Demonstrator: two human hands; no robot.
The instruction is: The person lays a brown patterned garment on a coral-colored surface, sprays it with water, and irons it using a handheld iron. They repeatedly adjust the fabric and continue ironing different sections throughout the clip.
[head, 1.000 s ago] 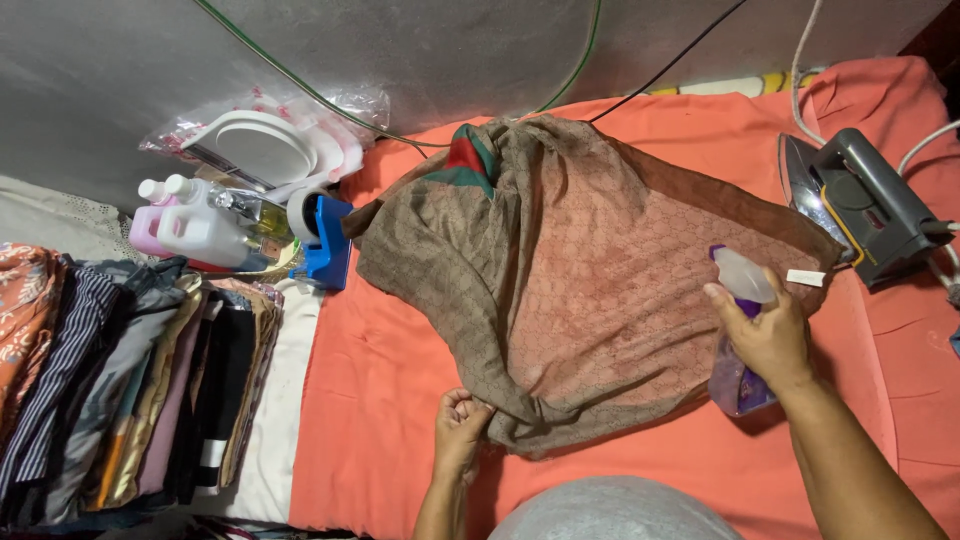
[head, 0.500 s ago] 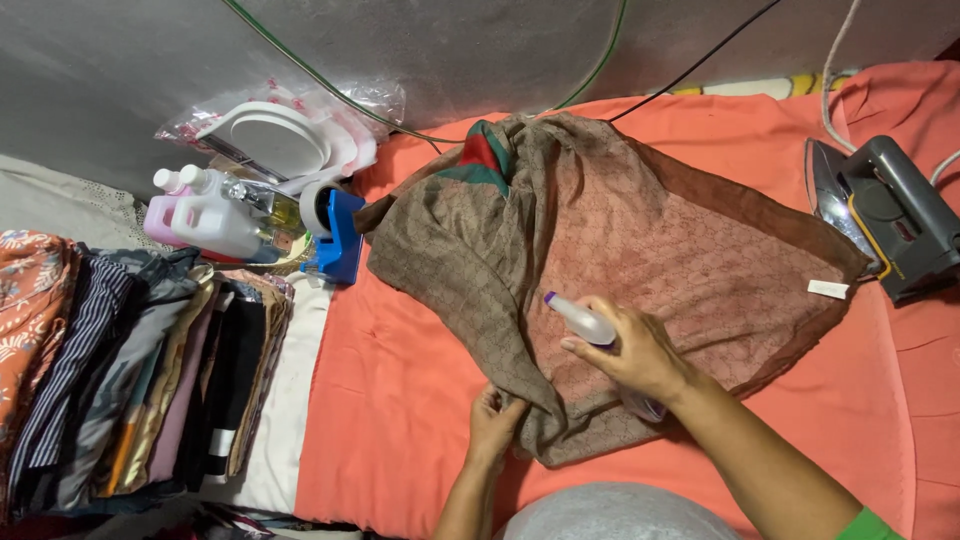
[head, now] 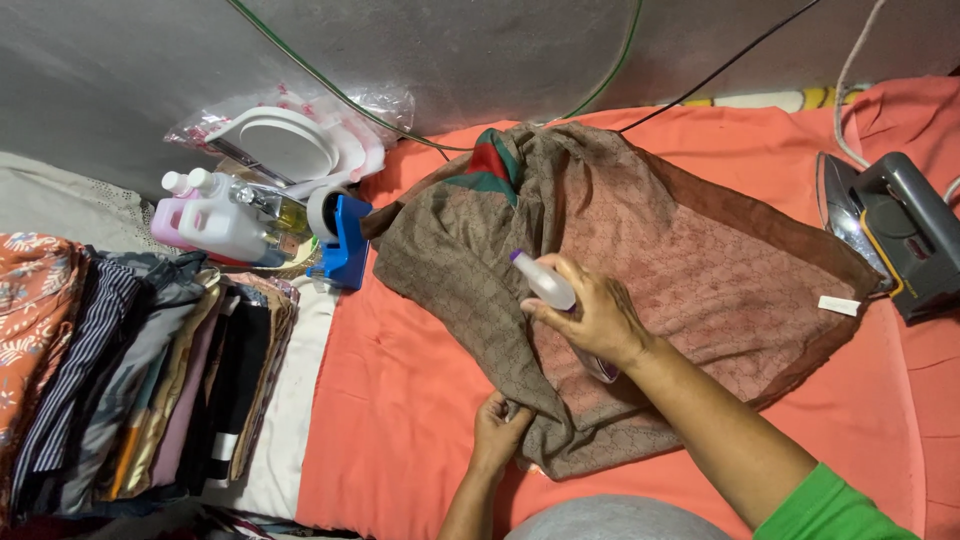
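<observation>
We see a brown patterned cloth (head: 640, 270) lying crumpled on the orange tabletop (head: 400, 400), thin enough that the orange shows through its right half; a red and green patch sits at its top fold and a small white tag near its right edge. Over its middle, the right hand (head: 595, 315) holds a clear spray bottle (head: 545, 283) with a purple tip pointing left. The bottle's lower body is mostly hidden behind the fingers. The right forearm comes in from the lower right, its green sleeve cut off by the frame. The left hand (head: 497, 425) is closed on the cloth's near edge, wrist bent upward, fingers tucked into the fabric. An iron (head: 890, 235) rests at the right, touching the cloth's far corner. Folded clothes (head: 130, 370) are stacked at the left, beside white jugs (head: 220, 215).
</observation>
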